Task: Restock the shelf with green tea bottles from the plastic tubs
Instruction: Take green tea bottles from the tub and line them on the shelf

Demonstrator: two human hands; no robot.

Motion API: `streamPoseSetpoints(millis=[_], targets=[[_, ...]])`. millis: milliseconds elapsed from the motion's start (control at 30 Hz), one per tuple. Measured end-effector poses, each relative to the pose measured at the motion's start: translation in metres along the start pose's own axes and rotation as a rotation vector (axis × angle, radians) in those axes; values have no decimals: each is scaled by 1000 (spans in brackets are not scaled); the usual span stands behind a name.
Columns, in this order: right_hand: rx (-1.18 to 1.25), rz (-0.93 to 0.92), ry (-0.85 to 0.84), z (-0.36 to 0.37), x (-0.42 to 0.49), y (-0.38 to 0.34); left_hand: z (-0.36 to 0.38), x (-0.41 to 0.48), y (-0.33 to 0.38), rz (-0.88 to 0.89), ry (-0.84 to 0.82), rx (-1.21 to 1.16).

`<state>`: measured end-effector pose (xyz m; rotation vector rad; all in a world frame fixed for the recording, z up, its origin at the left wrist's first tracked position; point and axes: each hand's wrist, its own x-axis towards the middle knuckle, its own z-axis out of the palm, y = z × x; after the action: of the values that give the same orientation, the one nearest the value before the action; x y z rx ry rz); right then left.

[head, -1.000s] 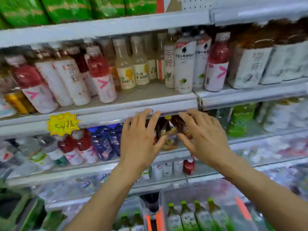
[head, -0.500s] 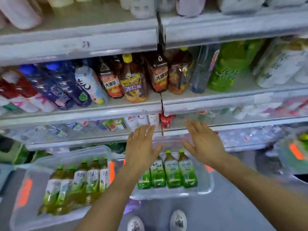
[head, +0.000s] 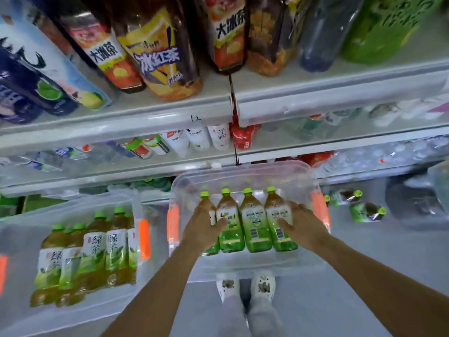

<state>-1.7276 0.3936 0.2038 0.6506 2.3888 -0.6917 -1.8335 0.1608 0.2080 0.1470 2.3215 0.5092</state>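
Observation:
Four green tea bottles (head: 255, 222) with green caps stand in a row in a clear plastic tub (head: 243, 170) on the floor below the shelves. My left hand (head: 202, 227) wraps the leftmost bottle, its thumb lying across the second one. My right hand (head: 302, 226) grips the rightmost bottle (head: 279, 215) from the outer side, thumb on its label. A second clear tub (head: 73, 204) at the lower left holds several more green tea bottles (head: 94, 249).
Shelves (head: 121, 122) of large drink bottles rise above and behind the tubs. Two green-capped bottles (head: 366, 211) lie on the grey floor right of the tub. My shoes (head: 245, 285) stand just behind the tub.
My view dropped from the upper shelves to the floor. Both hands left the shelf edge, came down into the right tub and closed on the outer bottles of the row.

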Motion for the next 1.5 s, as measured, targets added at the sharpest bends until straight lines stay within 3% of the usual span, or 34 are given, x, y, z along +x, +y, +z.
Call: streamPoseSetpoints(millis=[300, 400, 600, 767, 933, 1167, 1333, 1500], targets=[[391, 313, 8, 53, 92, 8, 45, 103, 9, -132, -32, -112], [408, 348, -25, 65, 116, 10, 53, 129, 16, -258, -81, -200], [463, 359, -57, 71, 148, 15, 74, 168, 13, -324, -130, -299], [539, 357, -116, 66, 152, 16, 75, 168, 10, -321, -120, -289], [479, 284, -27, 54, 132, 19, 70, 138, 7, -268, -65, -309], [401, 239, 39, 55, 82, 4, 76, 79, 9, -104, 48, -563], [230, 258, 107, 71, 76, 3, 84, 67, 25, -108, 163, -231], [229, 257, 199, 91, 74, 12, 94, 72, 27, -269, 120, -176]])
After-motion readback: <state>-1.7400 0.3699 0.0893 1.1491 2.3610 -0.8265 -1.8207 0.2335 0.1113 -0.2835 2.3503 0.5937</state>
